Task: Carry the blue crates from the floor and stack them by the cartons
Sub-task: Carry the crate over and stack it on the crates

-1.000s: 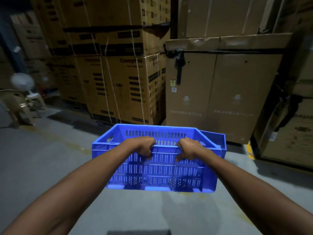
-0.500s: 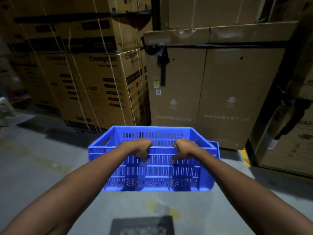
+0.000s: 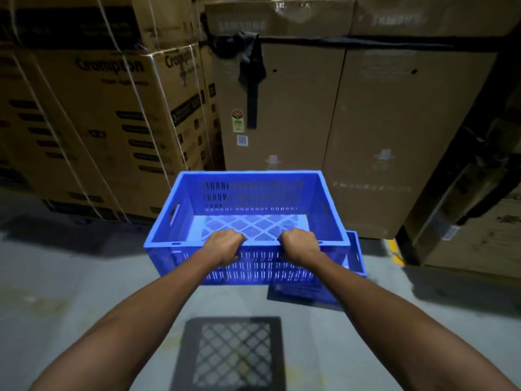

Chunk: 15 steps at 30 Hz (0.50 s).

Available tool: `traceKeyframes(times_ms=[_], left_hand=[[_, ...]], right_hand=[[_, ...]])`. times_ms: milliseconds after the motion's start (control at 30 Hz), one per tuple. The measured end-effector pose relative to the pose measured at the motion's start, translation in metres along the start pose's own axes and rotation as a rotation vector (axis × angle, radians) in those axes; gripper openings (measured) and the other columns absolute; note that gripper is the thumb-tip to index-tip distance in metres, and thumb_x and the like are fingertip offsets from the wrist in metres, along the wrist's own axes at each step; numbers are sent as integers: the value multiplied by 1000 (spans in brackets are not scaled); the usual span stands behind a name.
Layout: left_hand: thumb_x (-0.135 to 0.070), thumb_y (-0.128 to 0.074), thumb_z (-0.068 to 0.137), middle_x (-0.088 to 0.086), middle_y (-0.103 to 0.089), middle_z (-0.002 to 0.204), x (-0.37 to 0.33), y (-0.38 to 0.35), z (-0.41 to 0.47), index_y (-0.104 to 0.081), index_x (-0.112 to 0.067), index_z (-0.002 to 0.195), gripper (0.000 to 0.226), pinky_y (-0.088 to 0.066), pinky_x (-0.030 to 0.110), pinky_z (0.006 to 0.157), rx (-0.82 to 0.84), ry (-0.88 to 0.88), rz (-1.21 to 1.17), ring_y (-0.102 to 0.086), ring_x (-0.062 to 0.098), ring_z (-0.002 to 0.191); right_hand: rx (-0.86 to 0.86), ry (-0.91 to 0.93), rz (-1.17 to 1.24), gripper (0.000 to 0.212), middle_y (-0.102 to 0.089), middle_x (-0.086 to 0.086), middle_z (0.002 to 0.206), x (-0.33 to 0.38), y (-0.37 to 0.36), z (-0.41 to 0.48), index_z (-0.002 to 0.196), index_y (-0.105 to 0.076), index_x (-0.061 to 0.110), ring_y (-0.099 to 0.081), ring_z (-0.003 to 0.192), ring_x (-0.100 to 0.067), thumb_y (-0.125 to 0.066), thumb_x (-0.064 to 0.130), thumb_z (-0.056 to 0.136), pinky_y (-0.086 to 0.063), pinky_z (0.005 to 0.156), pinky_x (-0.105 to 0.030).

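Note:
I carry an empty blue slotted crate point(image 3: 251, 198) in the air in front of me, tilted so its lattice floor shows. My left hand point(image 3: 222, 246) and my right hand point(image 3: 300, 245) both grip its near rim, fingers curled over the edge. Behind and below it, a second blue crate point(image 3: 353, 258) stands on the floor, mostly hidden by the held one. Tall brown cartons point(image 3: 366, 122) stand right behind the crates.
Strapped printed cartons point(image 3: 107, 122) are stacked at the left, more cartons point(image 3: 479, 221) at the right with a yellow floor mark point(image 3: 394, 249). The crate's lattice shadow point(image 3: 234, 354) falls on the grey concrete floor point(image 3: 70, 277) near me.
I have walked closer to the cartons. The held crate now tilts so its floor shows, and the second crate on the floor appears more at its right.

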State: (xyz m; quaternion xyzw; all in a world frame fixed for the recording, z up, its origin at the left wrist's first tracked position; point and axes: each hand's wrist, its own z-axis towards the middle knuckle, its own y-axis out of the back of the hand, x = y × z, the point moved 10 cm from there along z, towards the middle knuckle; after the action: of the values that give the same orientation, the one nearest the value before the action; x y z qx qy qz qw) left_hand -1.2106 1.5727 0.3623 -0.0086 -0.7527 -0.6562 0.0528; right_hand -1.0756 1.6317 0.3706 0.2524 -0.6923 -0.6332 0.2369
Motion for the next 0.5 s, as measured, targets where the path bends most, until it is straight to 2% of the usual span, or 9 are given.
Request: traceKeyframes(times_ms=[200,333,500], left_hand=[[-25,-54,88,13,-65,107,58,-17,88,-58,-18,102,15,-47,40,78,-27,-43,85,-61,36,105],[-14,-50,83,11,-67,103,74,-42,139,-58,-18,100,20,-49,40,79,2,-50,101,-63,36,101],[-15,-51,82,9,-68,105,81,-100,210,-58,-18,103,23,-49,38,81,46,-37,86,-64,34,103]], right_hand=[[-57,-108,2,21,-69,-14,104,3,-15,87,105,-65,16,-65,99,-35,-51,16,90,-49,77,-38],[-32,-142,37,20,-69,-12,101,-10,-40,131,100,-65,16,-65,97,-34,-50,11,87,-46,73,-36],[3,-142,29,21,-70,-11,102,-41,-98,197,100,-65,17,-66,98,-33,-49,11,87,-48,76,-37]])
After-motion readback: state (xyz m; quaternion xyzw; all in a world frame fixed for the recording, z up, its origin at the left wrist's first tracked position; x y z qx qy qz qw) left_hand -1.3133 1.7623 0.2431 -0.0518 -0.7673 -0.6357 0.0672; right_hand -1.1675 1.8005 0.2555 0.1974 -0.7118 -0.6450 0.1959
